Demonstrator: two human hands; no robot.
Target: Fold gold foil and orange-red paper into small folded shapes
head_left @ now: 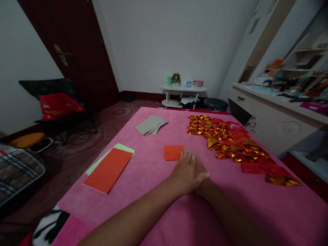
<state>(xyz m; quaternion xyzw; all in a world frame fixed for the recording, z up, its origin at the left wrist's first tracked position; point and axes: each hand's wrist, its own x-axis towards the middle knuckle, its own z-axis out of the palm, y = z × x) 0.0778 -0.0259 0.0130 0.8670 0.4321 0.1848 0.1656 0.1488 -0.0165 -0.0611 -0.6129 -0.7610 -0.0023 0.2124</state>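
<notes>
My left hand (185, 171) lies flat, palm down, on the pink cloth (153, 177), its fingers stretched out together. The fingertips touch the near edge of a small folded orange paper (172, 152). My right hand (200, 166) lies under and beside the left one, mostly covered by it. The part that shows is flat on the cloth. Neither hand holds anything. A larger orange sheet (109, 169) lies on a pale green sheet (123, 147) to the left.
A heap of folded gold-and-red foil pieces (230, 143) runs along the right side of the cloth. A stack of grey cards (151, 125) sits at the far side. A white desk (276, 119) stands at right, a small white table (183, 89) by the wall.
</notes>
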